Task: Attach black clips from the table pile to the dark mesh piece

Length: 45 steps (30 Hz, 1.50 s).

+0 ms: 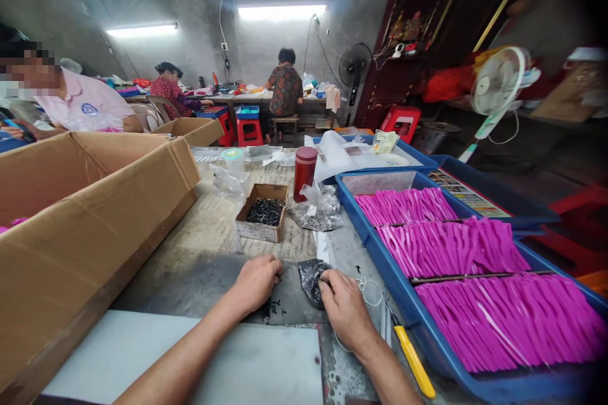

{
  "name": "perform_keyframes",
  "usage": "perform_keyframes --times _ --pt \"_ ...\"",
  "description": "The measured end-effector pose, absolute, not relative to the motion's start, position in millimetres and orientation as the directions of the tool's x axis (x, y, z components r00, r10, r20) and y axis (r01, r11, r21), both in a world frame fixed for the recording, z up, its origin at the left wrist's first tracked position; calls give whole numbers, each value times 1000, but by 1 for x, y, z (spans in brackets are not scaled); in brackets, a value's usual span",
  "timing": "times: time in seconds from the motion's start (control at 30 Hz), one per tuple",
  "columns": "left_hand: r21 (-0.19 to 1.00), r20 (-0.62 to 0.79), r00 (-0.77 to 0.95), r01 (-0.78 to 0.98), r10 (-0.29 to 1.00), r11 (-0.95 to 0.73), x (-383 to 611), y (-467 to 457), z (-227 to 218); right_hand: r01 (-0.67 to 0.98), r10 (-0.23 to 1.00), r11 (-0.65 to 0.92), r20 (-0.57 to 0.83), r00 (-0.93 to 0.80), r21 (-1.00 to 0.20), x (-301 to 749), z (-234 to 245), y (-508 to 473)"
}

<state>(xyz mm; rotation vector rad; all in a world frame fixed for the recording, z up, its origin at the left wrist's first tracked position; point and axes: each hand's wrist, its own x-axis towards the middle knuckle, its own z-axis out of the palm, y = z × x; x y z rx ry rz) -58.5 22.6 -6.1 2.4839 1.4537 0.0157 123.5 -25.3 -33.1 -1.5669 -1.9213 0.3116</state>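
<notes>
At a workbench [209,209], a person's right hand [346,305] pinching a black plastic bag [310,280] on the near side of a cardboard box [257,231], left hand [257,283] curled beside scattered black bits [272,309], its hold impossible to tell, a blue tray [373,242] of pink strips [451,247] at right.

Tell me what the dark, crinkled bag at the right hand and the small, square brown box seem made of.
Dark, crinkled bag: probably thin plastic film, glossy, judging by its bright highlights and wrinkles. Small brown box: likely cardboard, matte, given its thin, straight walls and brown colour.
</notes>
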Motion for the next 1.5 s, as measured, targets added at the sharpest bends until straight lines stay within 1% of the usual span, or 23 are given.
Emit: perform_keyframes --times 0.23,0.3,0.5,0.6,0.7,0.77,0.8,0.83,0.9,0.93,1.0,1.03,1.07,1.13,1.17,1.23,1.37,1.5 --pt "223 -119 563 818 818 -531 -57 25 -4 792 939 271 333 -91 -548 123 -34 -24" --pt "200 -123 577 812 808 -549 -58 25 -3 789 938 274 336 -91 -549 124 -35 -25" --pt "81 -104 576 818 811 -570 -56 21 -1 786 928 289 362 -89 -547 124 -35 -25" --pt "56 -121 572 820 811 -570 -54 21 -2 787 931 278 357 -79 -550 123 -34 -25" --pt "65 -153 549 836 822 -545 -54 22 -1 779 936 266 346 -68 -568 124 -34 -25" --pt "116 -156 530 848 833 -518 -53 22 1 765 939 260 340 -58 -589 124 -33 -25" --pt "168 -147 525 849 838 -502 -53 21 2 756 940 259 337 -54 -601 124 -33 -25" --pt "246 -132 523 840 842 -483 -52 20 3 747 941 259 336 -50 -612 124 -33 -25" --pt "467 -90 518 776 851 -423 -48 18 4 726 942 261 334 -45 -636 124 -31 -26" --pt "601 -78 511 709 856 -369 -45 16 5 714 943 260 330 -43 -650 123 -31 -26" --pt "843 -94 489 503 867 -192 -38 13 4 685 945 260 325 -35 -680 123 -29 -27" --pt "923 -126 479 377 869 -74 -34 11 3 666 946 261 323 -31 -699 123 -29 -27" --pt "967 -164 473 252 866 46 -30 9 2 644 947 261 320 -26 -719 123 -28 -28" --pt "970 -229 473 40 851 239 -23 6 -1 591 951 260 309 -19 -764 122 -26 -29" --pt "953 -248 478 -35 843 300 -20 5 -2 560 954 255 298 -14 -788 122 -26 -30" --pt "921 -254 492 -140 833 363 -16 3 -6 491 963 241 269 -14 -837 121 -25 -31" --pt "894 -233 506 -225 830 388 -12 0 -12 318 977 206 211 -19 -925 118 -26 -32" --pt "903 -223 511 -211 830 373 -11 0 -14 137 987 161 162 -7 -977 117 -26 -31"
